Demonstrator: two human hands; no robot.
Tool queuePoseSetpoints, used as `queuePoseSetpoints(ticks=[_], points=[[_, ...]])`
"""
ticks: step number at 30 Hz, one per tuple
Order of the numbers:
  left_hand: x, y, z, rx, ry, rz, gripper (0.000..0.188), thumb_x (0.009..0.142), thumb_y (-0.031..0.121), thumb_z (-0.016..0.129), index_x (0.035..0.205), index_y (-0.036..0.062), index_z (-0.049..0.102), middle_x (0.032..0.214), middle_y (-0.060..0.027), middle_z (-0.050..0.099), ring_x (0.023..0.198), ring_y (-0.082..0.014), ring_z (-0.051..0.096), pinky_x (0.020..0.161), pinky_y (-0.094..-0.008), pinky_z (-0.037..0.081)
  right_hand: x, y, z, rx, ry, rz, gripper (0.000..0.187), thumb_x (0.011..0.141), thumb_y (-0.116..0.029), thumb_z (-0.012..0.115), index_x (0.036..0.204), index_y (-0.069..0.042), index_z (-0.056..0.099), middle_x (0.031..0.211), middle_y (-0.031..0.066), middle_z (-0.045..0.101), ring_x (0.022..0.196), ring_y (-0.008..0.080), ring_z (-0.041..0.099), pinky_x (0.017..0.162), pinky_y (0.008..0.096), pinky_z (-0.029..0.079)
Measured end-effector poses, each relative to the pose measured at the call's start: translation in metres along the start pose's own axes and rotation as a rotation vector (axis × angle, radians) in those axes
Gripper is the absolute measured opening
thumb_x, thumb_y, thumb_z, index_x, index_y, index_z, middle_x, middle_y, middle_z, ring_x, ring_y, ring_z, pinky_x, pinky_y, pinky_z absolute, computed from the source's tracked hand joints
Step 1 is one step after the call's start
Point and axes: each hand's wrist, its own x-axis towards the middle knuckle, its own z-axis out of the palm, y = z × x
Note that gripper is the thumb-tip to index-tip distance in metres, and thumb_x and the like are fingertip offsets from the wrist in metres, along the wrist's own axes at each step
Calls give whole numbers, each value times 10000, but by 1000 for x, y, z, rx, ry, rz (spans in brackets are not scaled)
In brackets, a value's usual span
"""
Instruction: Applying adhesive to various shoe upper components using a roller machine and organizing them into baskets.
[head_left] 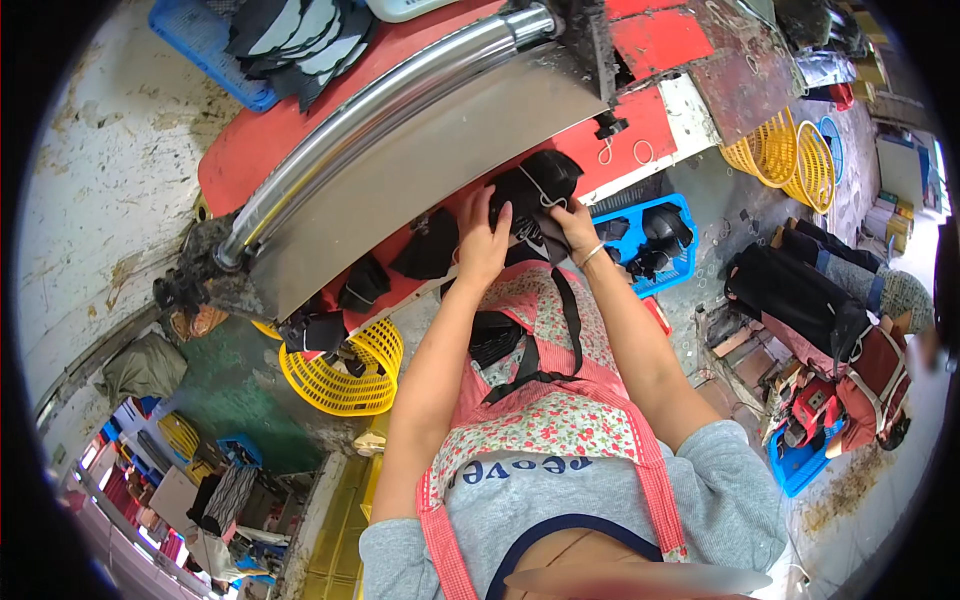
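Observation:
At the front edge of the red worktop (630, 150) I hold a bundle of black cut pieces (530, 183) with a thin white band looped around it. My left hand (482, 238) grips the bundle's left end, thumb and fingers on either side of it. At its right lower edge, by the white band, my right hand (575, 228) has its fingers closed; part of that grip is hidden. More black cut pieces (428, 252) lie on the worktop left of my left hand. A smaller black banded bundle (364, 284) sits farther left.
A metal plate (430, 165) and chrome roller (380, 115) span the worktop beyond my hands. A blue basket (690, 268) of black pieces stands right, a yellow basket (340, 400) lower left. Stacked cut pieces (300, 40) lie at the back left.

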Motion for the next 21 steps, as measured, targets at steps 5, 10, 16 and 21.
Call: queuePoseSetpoints(ticks=[5,10,16,21], points=[[-10,31,-14,-374,-86,-388,676,705,306,765,1219,3,447,1136,-169,489,1092,-305,474,938,-383,386,-35,-2,-33,88,-201,24,536,735,-64,666,1237,-23,480,1134,39,575,1048,153,537,925,306,414],[-20,85,-51,-458,-391,-310,861,624,327,822,1282,-9,380,1235,-169,452,1159,-278,449,990,-383,356,-88,-20,-52,-44,-229,-113,714,643,-2,660,1316,-66,429,1264,51,510,1186,193,470,1003,345,363],[-30,130,-78,-643,-559,-219,850,609,282,823,1279,-10,388,1218,-178,492,1149,-259,494,988,-367,379,-126,-53,-56,44,-398,-149,731,611,-58,717,1297,-44,464,1279,77,522,1172,207,491,1005,352,365],[-36,142,-86,-610,-555,-134,850,601,285,821,1281,4,395,1195,-181,512,1122,-278,521,972,-367,395,-139,-67,-53,32,-444,-259,667,625,-107,760,1243,-26,521,1234,106,557,1135,230,521,988,367,384]])
